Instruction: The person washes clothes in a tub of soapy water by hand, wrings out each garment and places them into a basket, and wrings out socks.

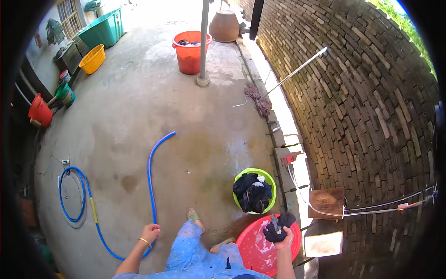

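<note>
In the head view my right hand (284,241) grips a bunched dark garment (277,229) above a red basin (254,246) with some suds and water in it. Just beyond the basin stands a lime-green tub (237,201) heaped with dark wet-looking clothes (251,193) and a bit of white cloth. My left hand (151,231) hangs at my left side, fingers curled in, with nothing visible in it. Behind that hand, a blue hose (150,186) runs along the ground.
Farther off, a red bucket (188,58) of clothes stands by a grey pole (203,46). A brown jar (224,26) is behind it. A mop (258,100) leans against the brick wall (348,93). Yellow basin (92,60) and green tub (104,29) sit at far left.
</note>
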Motion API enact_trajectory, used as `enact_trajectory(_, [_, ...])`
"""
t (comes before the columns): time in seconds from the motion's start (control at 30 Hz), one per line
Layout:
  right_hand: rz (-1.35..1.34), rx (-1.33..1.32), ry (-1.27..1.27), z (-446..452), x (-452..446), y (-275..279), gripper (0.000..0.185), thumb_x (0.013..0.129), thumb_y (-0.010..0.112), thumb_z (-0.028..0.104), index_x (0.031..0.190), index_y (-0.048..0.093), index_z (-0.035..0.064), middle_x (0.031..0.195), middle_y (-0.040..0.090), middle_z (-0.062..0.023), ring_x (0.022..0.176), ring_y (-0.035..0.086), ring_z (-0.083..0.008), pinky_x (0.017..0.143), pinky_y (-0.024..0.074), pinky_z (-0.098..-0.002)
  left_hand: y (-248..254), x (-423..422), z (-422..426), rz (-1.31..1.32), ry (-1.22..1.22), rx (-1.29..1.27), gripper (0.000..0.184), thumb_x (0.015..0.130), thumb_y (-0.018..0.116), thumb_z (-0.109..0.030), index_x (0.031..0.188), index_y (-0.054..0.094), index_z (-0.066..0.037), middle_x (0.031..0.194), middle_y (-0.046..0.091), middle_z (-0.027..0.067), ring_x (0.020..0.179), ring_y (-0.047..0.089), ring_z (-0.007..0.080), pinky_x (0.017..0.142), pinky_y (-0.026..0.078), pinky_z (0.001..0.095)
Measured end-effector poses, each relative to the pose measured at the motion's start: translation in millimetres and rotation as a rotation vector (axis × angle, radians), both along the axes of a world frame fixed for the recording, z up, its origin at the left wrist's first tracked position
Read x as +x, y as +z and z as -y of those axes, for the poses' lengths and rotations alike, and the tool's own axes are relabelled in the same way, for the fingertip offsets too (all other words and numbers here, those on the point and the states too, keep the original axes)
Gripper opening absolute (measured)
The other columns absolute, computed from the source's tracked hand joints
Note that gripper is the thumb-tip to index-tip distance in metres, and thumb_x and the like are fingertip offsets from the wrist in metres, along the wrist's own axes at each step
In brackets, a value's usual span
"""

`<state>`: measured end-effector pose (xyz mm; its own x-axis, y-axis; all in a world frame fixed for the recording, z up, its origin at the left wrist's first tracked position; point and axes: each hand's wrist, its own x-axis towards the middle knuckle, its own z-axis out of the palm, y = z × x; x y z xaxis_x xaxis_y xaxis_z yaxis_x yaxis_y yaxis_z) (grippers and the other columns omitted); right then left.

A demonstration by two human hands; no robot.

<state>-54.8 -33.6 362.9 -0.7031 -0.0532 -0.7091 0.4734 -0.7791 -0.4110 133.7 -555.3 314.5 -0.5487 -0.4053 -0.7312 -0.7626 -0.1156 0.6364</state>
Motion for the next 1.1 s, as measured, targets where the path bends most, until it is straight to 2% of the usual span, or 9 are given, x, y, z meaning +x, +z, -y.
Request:
enact_trajectory(0.13, [-0.116, 0.195, 0.103, 80.8, -64.3, 42.6, 0.034, 0.071, 0.062, 0.011, 0.102, 0.058, -0.0019, 0.095, 0.064, -0.0119, 0.086, 0.063, -0.0262, 0.080, 0.0517, -0.0394, 59.4, -113.1, 7.1, -0.355, -0.178, -0.060, 0.023, 0.079, 0.059, -0.008, 0.099, 0.062, 0.003, 0.082, 0.065, 0.0073, 0.072, 0.062, 0.0136, 0.065, 0.051, 0.0267])
enact_trajectory(0.23, [-0.367, 0.596, 0.347, 178.7, -98.6, 132.7, 0.035, 0.066, 0.067, 0.010, 0.098, 0.061, -0.0002, 0.087, 0.064, -0.0059, 0.075, 0.061, -0.0174, 0.073, 0.0495, -0.0294, 133.2, -190.7, -22.4, -0.537, -0.261, 0.257, 0.028, 0.083, 0.061, -0.012, 0.108, 0.059, -0.001, 0.089, 0.064, 0.0045, 0.078, 0.061, 0.0125, 0.069, 0.050, 0.0246])
enact_trajectory(0.33, [-0.669, 1.070, 0.589, 253.0, -122.4, 168.5, 0.039, 0.065, 0.069, 0.017, 0.099, 0.061, -0.0016, 0.081, 0.063, -0.0093, 0.073, 0.061, -0.0233, 0.068, 0.0484, -0.0313, 215.1, -231.4, -59.0, -0.702, -0.251, 0.592, 0.042, 0.086, 0.063, -0.024, 0.121, 0.050, -0.005, 0.106, 0.060, 0.0053, 0.093, 0.058, 0.0117, 0.077, 0.049, 0.0261])
enact_trajectory(0.4, [-1.119, 1.575, 0.689, 300.4, -127.6, 205.9, 0.050, 0.065, 0.071, 0.023, 0.106, 0.059, -0.0021, 0.088, 0.062, -0.0143, 0.085, 0.059, -0.0293, 0.074, 0.0461, -0.0363, 226.5, -250.6, -71.6, -0.784, -0.260, 0.700, 0.049, 0.086, 0.064, -0.027, 0.126, 0.045, -0.007, 0.114, 0.056, 0.0061, 0.099, 0.056, 0.0138, 0.081, 0.049, 0.0288])
enact_trajectory(0.47, [-1.170, 1.924, 0.791, 338.2, -119.7, 224.2, 0.057, 0.066, 0.069, 0.021, 0.116, 0.052, -0.0007, 0.109, 0.056, -0.0200, 0.104, 0.051, -0.0333, 0.086, 0.0410, -0.0415, 237.9, -269.7, -61.5, -0.872, -0.268, 0.794, 0.056, 0.085, 0.065, -0.030, 0.131, 0.040, -0.009, 0.121, 0.053, 0.0068, 0.106, 0.054, 0.0159, 0.085, 0.049, 0.0316])
enact_trajectory(0.67, [-1.641, 1.499, 0.855, 367.3, -149.1, 258.1, 0.067, 0.066, 0.072, 0.013, 0.127, 0.046, 0.0056, 0.128, 0.046, -0.0193, 0.117, 0.044, -0.0342, 0.095, 0.0366, -0.0449, 247.9, -326.1, 6.2, -0.906, 0.307, 0.928, 0.036, 0.083, 0.065, -0.020, 0.116, 0.052, -0.012, 0.108, 0.059, 0.0049, 0.100, 0.059, 0.0218, 0.086, 0.050, 0.0381])
enact_trajectory(0.87, [-1.138, 0.866, 0.600, 380.5, -266.7, 250.2, 0.048, 0.078, 0.068, 0.013, 0.122, 0.051, 0.0048, 0.123, 0.052, -0.0084, 0.113, 0.051, -0.0196, 0.085, 0.0468, -0.0326, 252.1, -400.5, 66.2, -1.002, 0.356, 1.011, 0.042, 0.079, 0.063, -0.012, 0.119, 0.050, -0.010, 0.111, 0.057, 0.0054, 0.106, 0.055, 0.0216, 0.095, 0.043, 0.0399])
enact_trajectory(0.93, [-1.087, 0.788, 0.640, 400.0, -313.2, 237.8, 0.046, 0.082, 0.066, 0.015, 0.124, 0.048, 0.0044, 0.122, 0.052, -0.0067, 0.111, 0.051, -0.0165, 0.085, 0.0474, -0.0321, 266.6, -435.6, 78.6, -1.059, 0.348, 0.997, 0.043, 0.078, 0.063, -0.012, 0.119, 0.050, -0.010, 0.112, 0.057, 0.0055, 0.106, 0.055, 0.0220, 0.094, 0.044, 0.0401])
enact_trajectory(1.1, [-0.611, -0.114, 0.986, 455.1, -378.4, 220.0, 0.041, 0.084, 0.067, 0.020, 0.119, 0.052, 0.0044, 0.103, 0.060, -0.0063, 0.089, 0.060, -0.0125, 0.070, 0.0523, -0.0272, 285.0, -499.2, 107.3, -1.212, 0.322, 0.909, 0.043, 0.076, 0.063, -0.010, 0.118, 0.051, -0.008, 0.112, 0.057, 0.0057, 0.106, 0.055, 0.0237, 0.094, 0.044, 0.0412])
